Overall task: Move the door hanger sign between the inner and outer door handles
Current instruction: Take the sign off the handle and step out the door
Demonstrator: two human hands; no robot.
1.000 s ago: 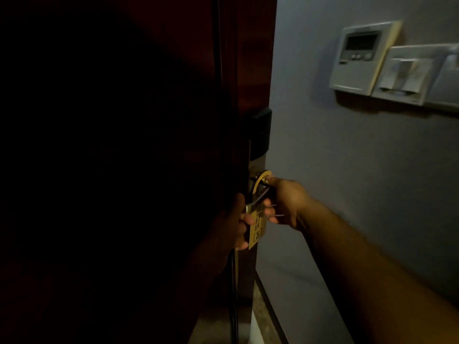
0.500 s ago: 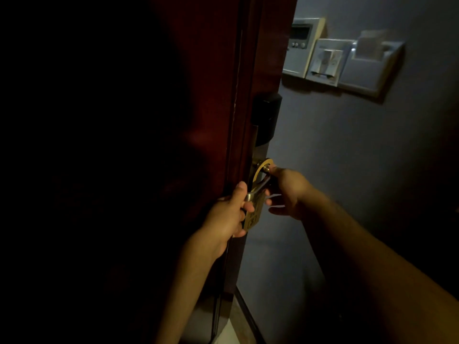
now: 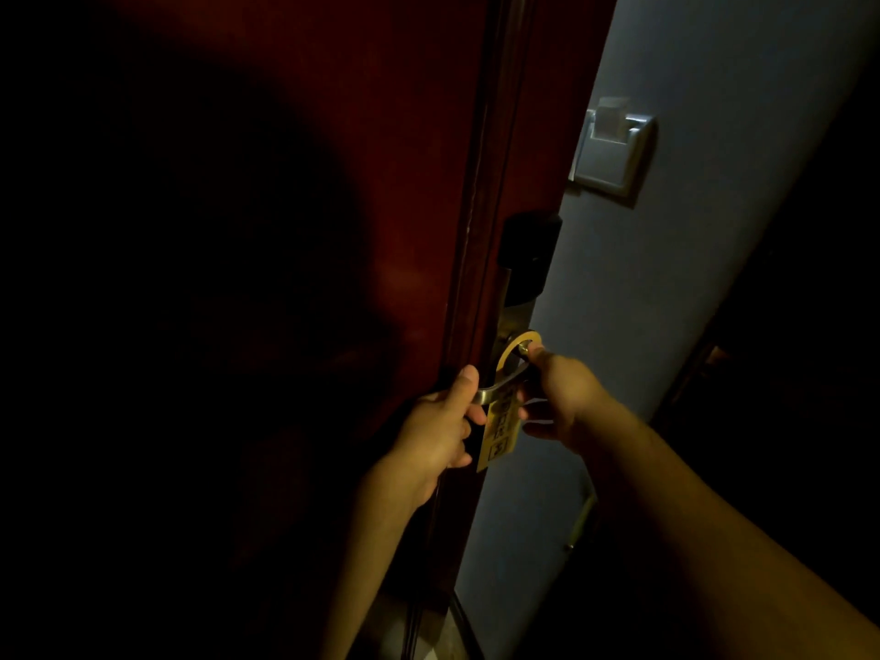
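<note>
The door hanger sign (image 3: 499, 423) hangs with its loop around the lever door handle (image 3: 500, 385) at the edge of the open red door (image 3: 333, 183), card hanging below. Risk: the loop may snag on the lever's end and bend or tear if pulled sideways; dim light hides the clearance. The right hand (image 3: 559, 395) pinches the loop's top, thumb at the opening, other fingers loosely curled. The left hand (image 3: 440, 423) is closed around the lever's free end, fingertips touching the card. The wall card holder (image 3: 612, 147) lies well apart.
</note>
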